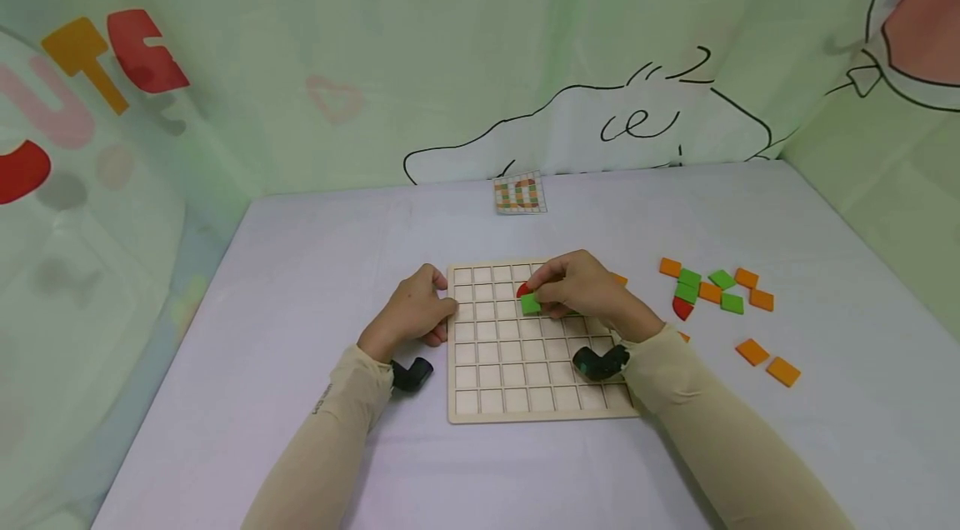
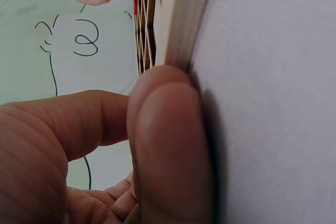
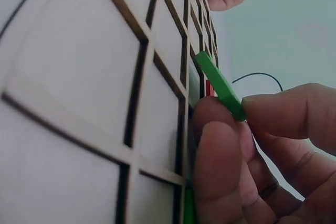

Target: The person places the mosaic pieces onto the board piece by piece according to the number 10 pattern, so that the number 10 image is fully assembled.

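Placing a tile seems in hand: the right hand's [image 1: 581, 288] fingers pinch a green tile [image 1: 531, 304] tilted over the grid board [image 1: 486, 330]. The left hand [image 1: 408, 309] touches its edge, grip unclear. Next calls for lowering the tile flat.

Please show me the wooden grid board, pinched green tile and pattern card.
Wooden grid board [image 1: 531, 352]: head view, a bare square.
Pinched green tile [image 1: 530, 305]: head view, its top face.
Pattern card [image 1: 519, 195]: head view, printed middle.

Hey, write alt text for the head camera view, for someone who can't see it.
A person's right hand pinches a green tile over a wooden grid board, while the left hand touches the board's left edge. Loose orange, green and red pieces lie to the board's right, and a small patterned card sits beyond it.
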`<state>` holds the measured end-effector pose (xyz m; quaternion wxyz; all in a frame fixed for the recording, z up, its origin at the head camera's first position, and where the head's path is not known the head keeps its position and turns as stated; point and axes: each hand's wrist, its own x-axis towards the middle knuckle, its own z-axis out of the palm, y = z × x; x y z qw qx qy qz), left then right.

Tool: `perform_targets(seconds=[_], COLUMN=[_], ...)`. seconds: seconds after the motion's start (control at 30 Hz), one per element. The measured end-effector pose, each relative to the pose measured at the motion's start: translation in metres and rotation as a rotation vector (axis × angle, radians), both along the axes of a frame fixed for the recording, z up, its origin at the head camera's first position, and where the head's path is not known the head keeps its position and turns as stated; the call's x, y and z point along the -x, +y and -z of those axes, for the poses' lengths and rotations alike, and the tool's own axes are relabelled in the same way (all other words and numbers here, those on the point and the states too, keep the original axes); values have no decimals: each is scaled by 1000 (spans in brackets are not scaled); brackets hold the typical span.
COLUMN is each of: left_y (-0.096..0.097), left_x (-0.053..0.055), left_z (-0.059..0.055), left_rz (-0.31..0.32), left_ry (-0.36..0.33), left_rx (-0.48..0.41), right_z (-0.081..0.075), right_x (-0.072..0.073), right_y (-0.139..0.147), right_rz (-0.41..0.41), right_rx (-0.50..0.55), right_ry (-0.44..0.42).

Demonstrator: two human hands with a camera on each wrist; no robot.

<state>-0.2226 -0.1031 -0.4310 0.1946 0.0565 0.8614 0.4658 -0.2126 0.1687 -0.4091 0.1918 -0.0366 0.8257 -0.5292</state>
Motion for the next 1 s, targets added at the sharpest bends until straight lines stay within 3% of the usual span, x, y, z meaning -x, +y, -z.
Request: perform_targets(seconds=[0.6,1.0], left_y=[1,0], left_x=[-2,-2], left_z=[-3,-4], left_rz=[-8,-6], left_ry=[-20,-18], left_rx=[-19,-15], right_z=[-5,-4], right_x=[-3,-5], right_y=[-6,3], right_rz=[10,1], right_rx=[-59,-33], right_ry=[21,49])
